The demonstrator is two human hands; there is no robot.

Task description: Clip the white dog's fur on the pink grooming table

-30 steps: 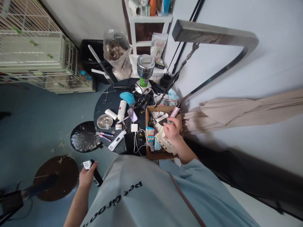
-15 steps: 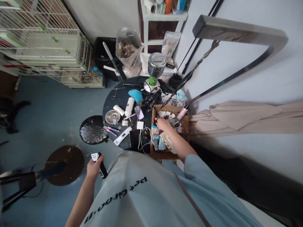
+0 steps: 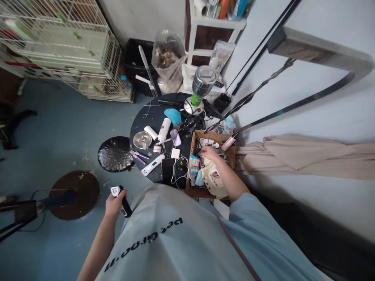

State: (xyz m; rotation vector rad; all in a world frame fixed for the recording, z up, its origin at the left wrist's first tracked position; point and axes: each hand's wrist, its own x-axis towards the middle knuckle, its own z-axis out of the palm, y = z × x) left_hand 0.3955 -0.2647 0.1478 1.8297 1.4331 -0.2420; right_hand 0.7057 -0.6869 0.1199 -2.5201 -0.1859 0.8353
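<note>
Lower left of the frame, the left hand is curled firmly around the clipper, or what looks like one, its white head showing above the fist. Over to right of centre, the right hand is down in the basket, fingers partly bent and bunched; whether they pinch anything, one cannot tell from here. Just below them sits the packet, with the printed pouch under the wrist and the pink bottle leaning at the basket's upper right corner.

So where does it stand? Judging by this, partway: the clipper is in hand, that much is done, but nothing is plainly lifted clear of the basket, so the right hand's part looks unfinished. On the table, at centre, the bowl and the white bottle sit untouched.
</note>
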